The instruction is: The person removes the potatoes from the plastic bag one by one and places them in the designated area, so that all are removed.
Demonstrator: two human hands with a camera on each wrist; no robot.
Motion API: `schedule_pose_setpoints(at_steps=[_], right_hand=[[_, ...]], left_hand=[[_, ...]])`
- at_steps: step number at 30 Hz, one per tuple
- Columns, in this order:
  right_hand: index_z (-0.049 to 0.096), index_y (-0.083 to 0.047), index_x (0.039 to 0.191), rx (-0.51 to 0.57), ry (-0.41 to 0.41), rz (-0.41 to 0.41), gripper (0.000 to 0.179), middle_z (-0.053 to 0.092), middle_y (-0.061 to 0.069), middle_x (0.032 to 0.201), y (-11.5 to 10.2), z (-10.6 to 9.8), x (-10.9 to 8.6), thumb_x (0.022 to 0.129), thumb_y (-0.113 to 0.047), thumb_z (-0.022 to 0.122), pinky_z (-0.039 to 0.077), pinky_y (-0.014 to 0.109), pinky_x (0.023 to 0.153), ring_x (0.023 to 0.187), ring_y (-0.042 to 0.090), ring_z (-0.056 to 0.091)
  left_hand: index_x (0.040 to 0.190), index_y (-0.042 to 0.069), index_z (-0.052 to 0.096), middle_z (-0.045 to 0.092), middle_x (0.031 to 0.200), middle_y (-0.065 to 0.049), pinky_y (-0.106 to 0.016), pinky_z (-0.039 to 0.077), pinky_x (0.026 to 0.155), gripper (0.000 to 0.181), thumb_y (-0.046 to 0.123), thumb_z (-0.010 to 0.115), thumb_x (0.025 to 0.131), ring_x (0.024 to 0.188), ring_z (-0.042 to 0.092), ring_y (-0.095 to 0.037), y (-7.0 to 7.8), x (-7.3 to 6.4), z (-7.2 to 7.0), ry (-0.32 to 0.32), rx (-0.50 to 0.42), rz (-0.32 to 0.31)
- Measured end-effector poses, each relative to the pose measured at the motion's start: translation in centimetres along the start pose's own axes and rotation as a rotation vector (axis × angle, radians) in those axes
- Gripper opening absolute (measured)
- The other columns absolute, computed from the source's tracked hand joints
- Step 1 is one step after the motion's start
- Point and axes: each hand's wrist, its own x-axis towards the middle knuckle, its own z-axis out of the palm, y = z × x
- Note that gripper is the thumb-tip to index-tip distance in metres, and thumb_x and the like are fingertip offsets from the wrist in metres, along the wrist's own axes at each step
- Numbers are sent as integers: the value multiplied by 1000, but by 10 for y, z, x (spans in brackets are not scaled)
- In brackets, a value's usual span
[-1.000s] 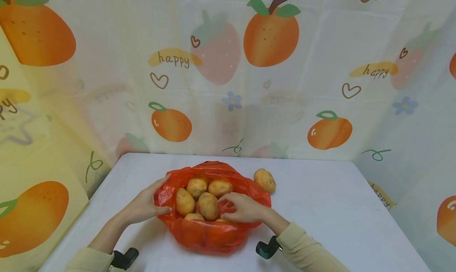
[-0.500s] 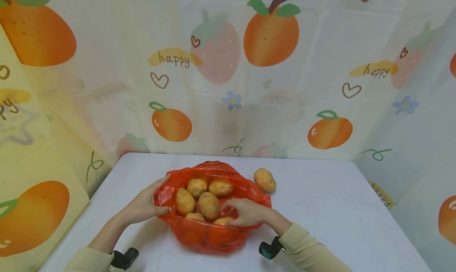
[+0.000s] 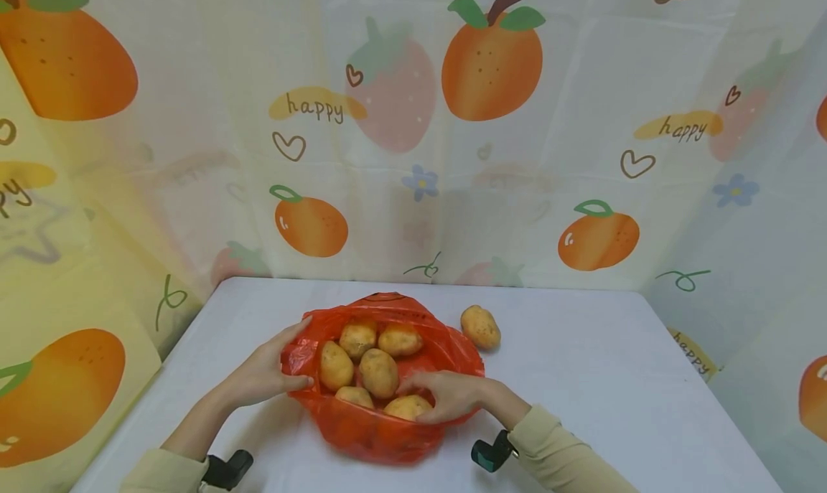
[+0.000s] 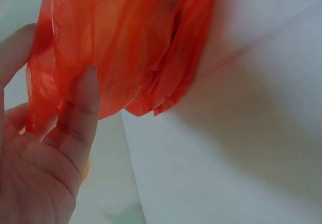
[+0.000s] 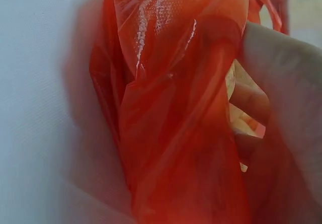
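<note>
A red plastic bag (image 3: 381,443) stands wide open on the table with several potatoes (image 3: 378,372) inside. My left hand (image 3: 260,371) holds the bag's left side, fingers and thumb spread along its rim; the left wrist view shows the thumb (image 4: 80,118) against the thin red plastic. Inside the bag's right front, my right hand (image 3: 449,394) grips a potato (image 3: 407,407) between thumb and fingers. In the right wrist view the red bag wall (image 5: 176,133) hides much of that grip. Another potato (image 3: 480,327) lies outside, behind the bag's right side.
A white-covered table (image 3: 581,378) spreads around the bag. Fruit-printed curtains (image 3: 400,191) hang behind and at both sides. Dark wrist devices (image 3: 492,450) sit at both cuffs.
My right hand has moved slightly down and toward the bag's front, where more of the front potato now shows. The bag's right edge has shifted inward a little. My left hand stays nearly still.
</note>
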Motion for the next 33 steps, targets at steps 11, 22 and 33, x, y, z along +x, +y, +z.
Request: schedule_pose_setpoints(at_steps=[11,22,33], right_hand=[[45,-22,133,-5,-39,-4,49,48,-11,130,2,3,-1,87,-31,61,37,28,103,117,4,43],[44,-23,133,7,-30,-20,50,47,-11,130,7,7,0,87,-31,60,37,29,103,116,4,43],[46,-23,131,24,10,13,49,49,-12,127,5,4,-4,85,-26,62,38,29,102,113,3,44]], left_hand=[[146,13,24,31,145,-18,-52,46,91,94,24,78,71,126,36,-40,0,1,2,1,-1,-4],[146,11,24,31,145,-19,-51,47,90,93,23,78,72,126,35,-41,3,0,0,1,-11,13],[146,13,24,30,146,-18,-52,45,92,93,22,78,71,128,34,-41,1,1,3,1,0,-11]])
